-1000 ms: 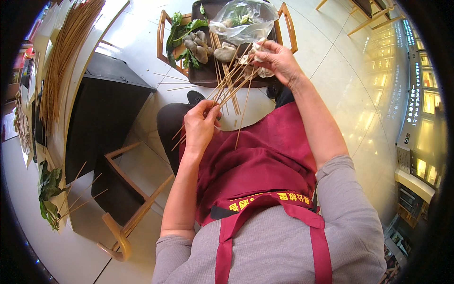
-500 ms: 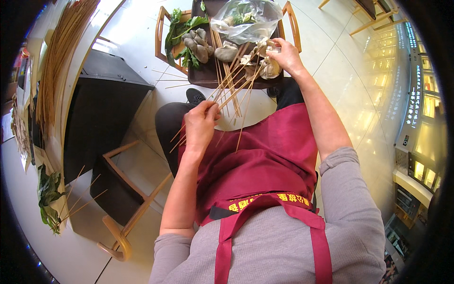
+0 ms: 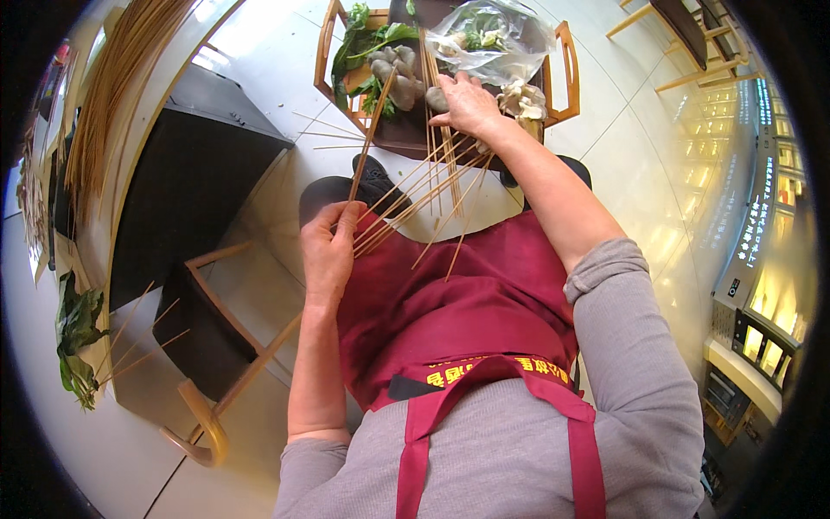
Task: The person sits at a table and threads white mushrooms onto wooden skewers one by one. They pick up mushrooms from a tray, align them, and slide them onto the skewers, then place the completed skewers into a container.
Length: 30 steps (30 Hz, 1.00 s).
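A bamboo skewer [image 3: 373,130] stands slanted in my left hand [image 3: 328,246], pinched between thumb and fingers over my lap. My right hand [image 3: 474,105] reaches over the dark tray [image 3: 413,134], its thumb and fingers spread around a grey oyster mushroom [image 3: 437,99]. Its palm hides part of the mushroom, so firm contact is unclear. More loose skewers [image 3: 424,186] fan out from the tray's near edge toward my lap. Right of my hand lie pale oyster mushrooms [image 3: 522,99]; a grey cluster of mushrooms [image 3: 398,76] sits to the left.
A clear plastic bag [image 3: 493,39] with greens lies on the tray's far side. Leafy greens [image 3: 353,56] hang over a wooden chair [image 3: 566,73] under the tray. At left are a black cabinet [image 3: 194,164], a bundle of skewers [image 3: 121,95] and another chair [image 3: 207,346].
My right hand has left the pale mushrooms and moved left to the grey one. My left hand has gone lower and left, now raising one skewer. The view has shifted slightly.
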Each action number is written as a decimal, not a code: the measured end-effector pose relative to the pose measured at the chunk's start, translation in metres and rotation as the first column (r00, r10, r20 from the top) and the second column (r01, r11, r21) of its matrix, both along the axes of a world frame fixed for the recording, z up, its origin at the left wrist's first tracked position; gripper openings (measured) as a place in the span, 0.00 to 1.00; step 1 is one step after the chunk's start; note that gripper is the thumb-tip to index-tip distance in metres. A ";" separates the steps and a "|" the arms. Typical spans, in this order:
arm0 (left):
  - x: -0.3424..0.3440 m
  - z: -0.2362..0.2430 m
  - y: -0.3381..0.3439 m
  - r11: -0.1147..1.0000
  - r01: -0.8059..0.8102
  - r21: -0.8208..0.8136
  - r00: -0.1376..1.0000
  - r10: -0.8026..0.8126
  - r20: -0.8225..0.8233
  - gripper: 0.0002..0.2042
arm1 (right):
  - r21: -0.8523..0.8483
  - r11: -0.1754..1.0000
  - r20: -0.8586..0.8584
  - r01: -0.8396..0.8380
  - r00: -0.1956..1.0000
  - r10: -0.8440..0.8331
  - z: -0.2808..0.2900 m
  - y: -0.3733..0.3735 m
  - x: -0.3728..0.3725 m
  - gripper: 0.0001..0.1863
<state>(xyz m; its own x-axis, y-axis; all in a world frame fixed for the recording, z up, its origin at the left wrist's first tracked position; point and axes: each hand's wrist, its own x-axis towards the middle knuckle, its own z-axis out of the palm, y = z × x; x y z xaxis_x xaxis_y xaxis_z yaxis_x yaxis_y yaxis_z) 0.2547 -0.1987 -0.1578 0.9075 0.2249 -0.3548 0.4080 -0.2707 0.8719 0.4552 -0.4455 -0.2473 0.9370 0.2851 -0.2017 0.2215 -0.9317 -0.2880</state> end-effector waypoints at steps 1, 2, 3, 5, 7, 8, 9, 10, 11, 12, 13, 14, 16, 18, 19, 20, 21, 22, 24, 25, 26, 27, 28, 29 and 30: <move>-0.002 -0.001 0.002 1.000 -0.010 -0.012 1.000 0.010 0.005 0.12 | -0.043 0.999 -0.009 -0.015 1.000 0.014 -0.003 0.001 0.003 0.39; -0.003 -0.002 0.003 0.999 -0.023 -0.024 1.000 0.023 0.004 0.12 | 0.035 0.999 0.021 0.013 1.000 -0.014 -0.007 -0.001 0.005 0.34; -0.004 -0.003 0.004 0.998 -0.025 -0.052 0.999 0.026 0.023 0.11 | 0.053 0.998 0.020 0.024 0.999 -0.025 -0.011 -0.003 0.010 0.32; -0.005 -0.005 0.004 0.994 -0.033 -0.106 0.998 0.038 0.046 0.10 | 0.113 0.993 0.037 0.046 0.998 -0.051 -0.018 -0.012 0.016 0.29; -0.005 -0.004 0.005 0.988 -0.045 -0.148 0.998 0.050 0.032 0.10 | 0.297 0.948 0.057 0.113 0.989 -0.136 -0.024 -0.019 0.021 0.29; -0.005 -0.003 0.005 0.985 -0.058 -0.165 0.998 0.061 0.016 0.10 | 0.374 0.914 0.053 0.157 0.980 -0.190 -0.025 -0.022 0.022 0.29; -0.004 -0.001 0.005 0.987 -0.045 -0.154 0.998 0.052 0.038 0.10 | 0.528 0.822 -0.018 0.213 0.971 -0.239 -0.024 -0.026 0.022 0.27; -0.002 0.002 0.004 0.989 -0.041 -0.139 0.997 0.048 0.052 0.10 | 0.645 0.708 -0.113 0.288 0.952 -0.285 -0.020 -0.029 0.022 0.26; 0.000 0.005 0.003 0.992 -0.037 -0.123 0.997 0.045 0.067 0.10 | 0.708 0.570 -0.252 0.417 0.903 -0.347 -0.014 -0.029 0.023 0.25; 0.001 0.008 0.003 0.994 -0.031 -0.106 0.998 0.037 0.052 0.10 | 0.829 0.245 -0.461 0.502 0.863 -0.209 -0.006 -0.033 0.015 0.24; 0.003 0.012 0.003 0.996 -0.024 -0.089 0.999 0.027 0.037 0.11 | 0.813 0.103 -0.566 0.573 0.820 -0.085 0.006 -0.037 0.014 0.25; 0.005 0.016 0.001 0.997 -0.016 -0.072 1.000 0.017 0.020 0.11 | 0.824 -0.014 -0.566 0.567 0.824 0.027 0.017 -0.039 0.008 0.24; 0.013 0.021 -0.004 0.998 0.002 -0.058 0.999 0.001 0.048 0.12 | 0.807 -0.144 -0.550 0.573 0.818 0.169 0.039 -0.039 -0.009 0.23; 0.023 0.024 -0.013 0.996 0.011 -0.086 0.992 0.000 0.124 0.11 | 0.816 -0.171 -0.502 0.552 0.823 0.264 0.057 -0.034 -0.027 0.22; 0.029 0.026 -0.019 0.993 0.015 -0.116 0.991 0.001 0.134 0.12 | 0.819 -0.157 -0.507 0.552 0.824 0.252 0.066 -0.030 -0.037 0.23; 0.036 0.028 -0.025 0.989 0.018 -0.145 0.989 0.003 0.145 0.12 | 0.829 -0.150 -0.493 0.539 0.830 0.260 0.073 -0.026 -0.047 0.24; 0.043 0.030 -0.032 0.987 0.026 -0.161 0.986 0.001 0.167 0.13 | 0.834 -0.146 -0.486 0.532 0.833 0.264 0.080 -0.020 -0.058 0.25; 0.052 0.031 -0.042 0.985 0.043 -0.169 0.978 -0.007 0.208 0.13 | 0.846 -0.129 -0.481 0.518 0.845 0.235 0.086 -0.013 -0.067 0.25; 0.066 0.035 -0.061 0.987 0.078 -0.140 0.953 -0.033 0.302 0.15 | 0.926 0.055 -0.377 0.373 0.918 0.124 0.099 -0.006 -0.085 0.22; 0.068 0.039 -0.066 0.978 0.109 -0.177 0.957 -0.055 0.283 0.16 | 0.948 0.141 -0.298 0.286 0.951 0.079 0.105 -0.003 -0.094 0.20; 0.070 0.043 -0.071 0.971 0.134 -0.198 0.963 -0.081 0.256 0.18 | 0.956 0.126 -0.275 0.264 0.958 0.078 0.109 0.001 -0.102 0.18; 0.071 0.046 -0.074 0.961 0.163 -0.221 0.964 -0.107 0.244 0.20 | 0.954 0.170 -0.255 0.247 0.967 0.027 0.113 0.003 -0.107 0.18; 0.071 0.050 -0.077 0.977 0.154 -0.150 0.968 -0.119 0.222 0.18 | 0.954 0.220 -0.206 0.203 0.978 -0.006 0.117 0.003 -0.111 0.17; 0.070 0.053 -0.078 0.972 0.165 -0.168 0.966 -0.125 0.228 0.17 | 0.953 0.266 -0.142 0.145 0.989 -0.032 0.119 0.001 -0.115 0.17; 0.067 0.055 -0.079 0.970 0.171 -0.173 0.967 -0.132 0.217 0.17 | 0.949 0.271 -0.157 0.162 0.987 -0.037 0.121 -0.001 -0.117 0.17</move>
